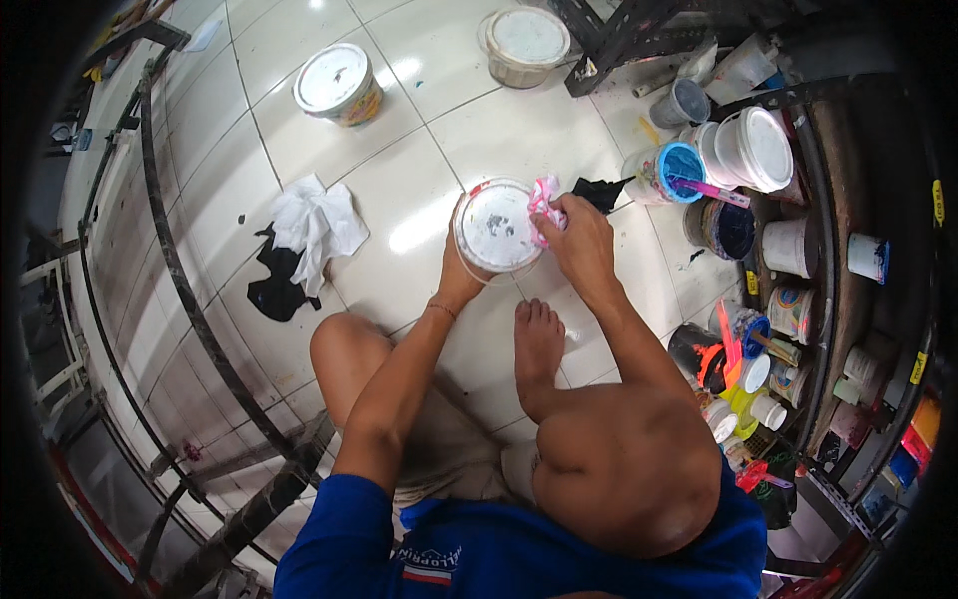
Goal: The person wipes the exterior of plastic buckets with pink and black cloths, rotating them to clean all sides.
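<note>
Head view: gripped in right hand point(584, 238), a crumpled pink-and-white cloth point(546, 194), at the lid rim of a white-lidded tub point(497, 230). Held at the tub's near-left side by left hand point(463, 272), above tiled floor point(399, 168). Judged stiff, heavier if filled, possibly slippery; best grasped around the sidewall. Expect soft, light cloth. Hidden: left fingertips, tub contents. Unable to confirm floor contact.

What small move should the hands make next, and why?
Probably slide the right hand inward, drawing the crumpled pink-and-white rag over the top of the white tub. Dark smudges mark the middle of that top, the rag is only at its right edge, and the left hand seems to steady the tub from the near left.
</note>
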### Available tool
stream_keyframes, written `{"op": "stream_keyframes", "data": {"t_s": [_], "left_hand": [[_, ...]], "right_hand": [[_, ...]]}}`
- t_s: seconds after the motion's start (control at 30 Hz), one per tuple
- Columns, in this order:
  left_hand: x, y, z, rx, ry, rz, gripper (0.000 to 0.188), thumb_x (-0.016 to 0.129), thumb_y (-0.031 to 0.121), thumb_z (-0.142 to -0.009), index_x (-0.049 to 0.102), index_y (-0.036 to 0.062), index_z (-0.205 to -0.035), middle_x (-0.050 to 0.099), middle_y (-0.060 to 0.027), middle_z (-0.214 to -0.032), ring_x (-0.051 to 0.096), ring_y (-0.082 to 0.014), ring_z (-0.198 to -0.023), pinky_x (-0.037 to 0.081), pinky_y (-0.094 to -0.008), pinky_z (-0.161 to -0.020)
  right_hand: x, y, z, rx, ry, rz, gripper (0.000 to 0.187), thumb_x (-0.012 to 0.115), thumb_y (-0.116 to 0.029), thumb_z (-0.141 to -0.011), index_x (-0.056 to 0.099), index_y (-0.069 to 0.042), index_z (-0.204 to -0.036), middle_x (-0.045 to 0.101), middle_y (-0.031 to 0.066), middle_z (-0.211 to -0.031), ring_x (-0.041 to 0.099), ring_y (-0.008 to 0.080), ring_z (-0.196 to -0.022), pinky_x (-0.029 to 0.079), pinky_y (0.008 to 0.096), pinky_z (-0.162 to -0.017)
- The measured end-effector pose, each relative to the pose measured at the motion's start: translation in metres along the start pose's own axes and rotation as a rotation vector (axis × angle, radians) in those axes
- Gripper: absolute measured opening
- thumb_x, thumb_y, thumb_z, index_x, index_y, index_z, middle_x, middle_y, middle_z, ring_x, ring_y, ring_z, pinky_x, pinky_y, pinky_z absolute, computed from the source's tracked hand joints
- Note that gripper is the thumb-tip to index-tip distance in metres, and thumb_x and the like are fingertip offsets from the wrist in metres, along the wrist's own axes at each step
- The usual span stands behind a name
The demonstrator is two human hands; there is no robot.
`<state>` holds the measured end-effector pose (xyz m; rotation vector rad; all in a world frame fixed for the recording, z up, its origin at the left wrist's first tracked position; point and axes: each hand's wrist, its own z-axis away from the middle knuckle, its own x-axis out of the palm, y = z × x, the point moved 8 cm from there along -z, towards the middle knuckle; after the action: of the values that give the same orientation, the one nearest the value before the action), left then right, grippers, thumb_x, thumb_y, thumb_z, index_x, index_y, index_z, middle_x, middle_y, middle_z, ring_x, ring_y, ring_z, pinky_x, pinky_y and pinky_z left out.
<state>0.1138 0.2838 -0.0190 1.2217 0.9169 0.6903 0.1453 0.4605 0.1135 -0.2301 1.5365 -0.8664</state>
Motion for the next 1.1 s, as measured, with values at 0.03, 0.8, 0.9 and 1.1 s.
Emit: {"op": "stream_keyframes", "data": {"t_s": [0.03,0.8,0.9,1.1], "left_hand": [[0.003,0.002,-0.003,0.011,-0.003,0.029,0.097,0.091,0.015,-0.061,0.037,-0.0019,-0.140,0.058,-0.0151,-0.129,0.056,-0.0269,-0.123,0.046,-0.0361,-0.102],[-0.017,0.015,-0.034,0.035,0.067,-0.294,0.076,0.082,0.020,-0.069,0.047,0.0041,-0.135,0.061,-0.0166,-0.123,0.060,-0.0343,-0.113,0.050,-0.0386,-0.095],[-0.015,0.009,-0.035,-0.004,0.033,-0.256,0.072,0.083,0.020,-0.068,0.049,0.0041,-0.129,0.062,-0.0166,-0.118,0.061,-0.0359,-0.108,0.051,-0.0402,-0.090],[-0.012,0.018,-0.036,-0.039,0.094,-0.203,0.075,0.086,0.020,-0.066,0.046,0.0042,-0.128,0.062,-0.0163,-0.116,0.062,-0.0351,-0.106,0.051,-0.0410,-0.089]], "right_hand": [[-0.001,0.001,-0.002,0.001,-0.013,0.002,0.031,0.073,-0.026,-0.084,0.067,0.001,-0.099,0.067,0.0189,-0.092,0.065,0.0367,-0.086,0.050,0.0438,-0.076],[0.042,-0.090,-0.096,-0.807,-0.392,0.305,0.018,0.065,-0.022,-0.086,0.070,-0.004,-0.084,0.066,0.0125,-0.089,0.065,0.0304,-0.087,0.052,0.0409,-0.076],[0.063,-0.110,-0.092,-0.925,-0.542,0.306,0.017,0.068,-0.022,-0.082,0.071,-0.005,-0.082,0.067,0.0109,-0.089,0.065,0.0292,-0.087,0.052,0.0404,-0.077],[0.049,-0.091,-0.093,-0.783,-0.411,0.053,0.014,0.069,-0.019,-0.080,0.073,-0.007,-0.086,0.067,0.0099,-0.094,0.064,0.0274,-0.095,0.051,0.0401,-0.082]]}}
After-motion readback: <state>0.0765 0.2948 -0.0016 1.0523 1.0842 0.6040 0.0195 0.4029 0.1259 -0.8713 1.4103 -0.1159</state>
